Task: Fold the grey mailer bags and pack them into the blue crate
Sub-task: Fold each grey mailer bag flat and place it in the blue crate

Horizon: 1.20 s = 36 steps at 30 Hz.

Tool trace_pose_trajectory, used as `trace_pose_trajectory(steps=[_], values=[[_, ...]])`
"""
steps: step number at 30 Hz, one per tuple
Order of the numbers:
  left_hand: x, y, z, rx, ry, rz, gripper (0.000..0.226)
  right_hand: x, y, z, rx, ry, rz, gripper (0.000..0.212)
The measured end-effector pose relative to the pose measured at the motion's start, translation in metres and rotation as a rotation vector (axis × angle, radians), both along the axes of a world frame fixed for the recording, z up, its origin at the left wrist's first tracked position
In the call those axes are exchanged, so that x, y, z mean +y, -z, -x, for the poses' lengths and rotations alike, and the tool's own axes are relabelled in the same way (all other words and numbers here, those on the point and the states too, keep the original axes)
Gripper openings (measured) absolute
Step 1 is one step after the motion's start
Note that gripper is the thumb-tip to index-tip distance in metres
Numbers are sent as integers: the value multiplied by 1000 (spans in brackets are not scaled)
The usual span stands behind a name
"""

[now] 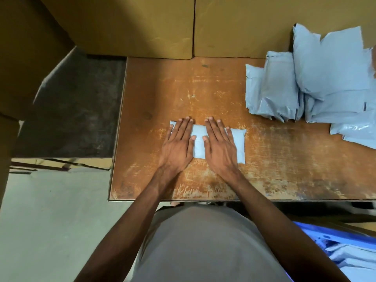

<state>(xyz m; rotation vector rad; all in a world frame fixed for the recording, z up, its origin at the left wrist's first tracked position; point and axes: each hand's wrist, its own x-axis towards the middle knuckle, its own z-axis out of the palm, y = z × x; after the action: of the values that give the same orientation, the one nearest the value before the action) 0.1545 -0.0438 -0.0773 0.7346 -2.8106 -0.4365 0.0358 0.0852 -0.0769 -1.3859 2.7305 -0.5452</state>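
Cardboard boxes (142,27) form the back wall of the scene, standing against the far edge of a worn, scratched brown desk (274,169); grey concrete floor (50,220) lies to the left. On the desk's far right corner, a loose pile of unfolded mailer bags (317,82) overlaps in several layers, well apart from the hands. At lower right, below the desk's near edge, a corner of the blue crate (333,237) shows, with pale bags (356,259) lying inside it. Near the desk's centre, toward the near edge, lies one folded grey mailer bag (238,143), a flat rectangle with its long side running left to right. Left hand (178,142) rests palm-down on the bag's left part, fingers straight and together, gripping nothing. Right hand (218,144) rests palm-down just beside it, over the bag's middle, fingers likewise flat and extended. Both thumbs point inward and nearly meet over the bag; its right end is uncovered.
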Motion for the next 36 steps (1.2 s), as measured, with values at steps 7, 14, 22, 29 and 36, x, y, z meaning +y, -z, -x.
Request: trace_pose_trajectory(steps=[7,14,22,29,36], values=[[-2,1,3,-12,-5,6,54,-2,-2,1,-12,-4,-38,55],[-2,-2,4,-41,3,-26,55,-2,-5,1,-29,-3,-27,54],[-3,-3,2,-10,15,-77,55,-1,-6,0,-37,-11,-31,57],[-19,-12,-16,103,-123,-136,52,-9,-11,-8,-52,-54,16,58],[-31,-4,-24,6,-28,-99,55,-30,-8,-20,49,-98,-90,57]])
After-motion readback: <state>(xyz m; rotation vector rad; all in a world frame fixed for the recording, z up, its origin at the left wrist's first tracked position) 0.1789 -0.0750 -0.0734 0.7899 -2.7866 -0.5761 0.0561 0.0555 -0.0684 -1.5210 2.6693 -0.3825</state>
